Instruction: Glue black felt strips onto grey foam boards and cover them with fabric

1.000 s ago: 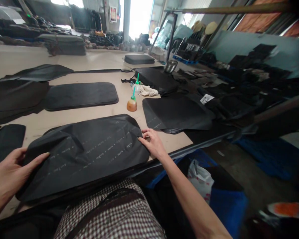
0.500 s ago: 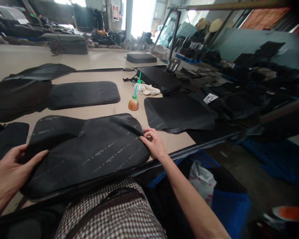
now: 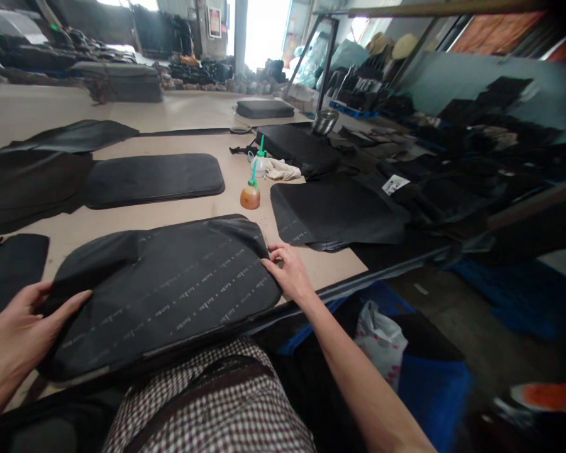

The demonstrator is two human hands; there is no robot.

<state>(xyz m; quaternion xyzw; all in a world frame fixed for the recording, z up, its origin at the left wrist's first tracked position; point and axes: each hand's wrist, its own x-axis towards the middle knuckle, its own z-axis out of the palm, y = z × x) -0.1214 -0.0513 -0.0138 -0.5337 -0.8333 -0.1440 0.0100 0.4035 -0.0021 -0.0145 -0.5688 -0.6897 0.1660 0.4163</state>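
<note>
A black rounded-corner fabric panel with rows of pale printed lettering lies in front of me at the table's near edge. My left hand grips its left edge, thumb on top and the other fingers partly hidden. At the right edge, my right hand pinches the panel between thumb and fingers. The panel's upper left part is buckled and raised in a fold, and its upper right corner is creased. Just beyond it stands a squeeze bottle of amber liquid with a green nozzle.
Behind the amber bottle are a clear bottle and a pale cloth. Stacked black panels lie at the far left and right. A metal bowl sits farther back. Below the table edge hangs a plastic bag.
The fold in the panel's left part has shifted and bulged up toward its upper left. Both hands keep their hold at the edges. The view has shifted slightly.
</note>
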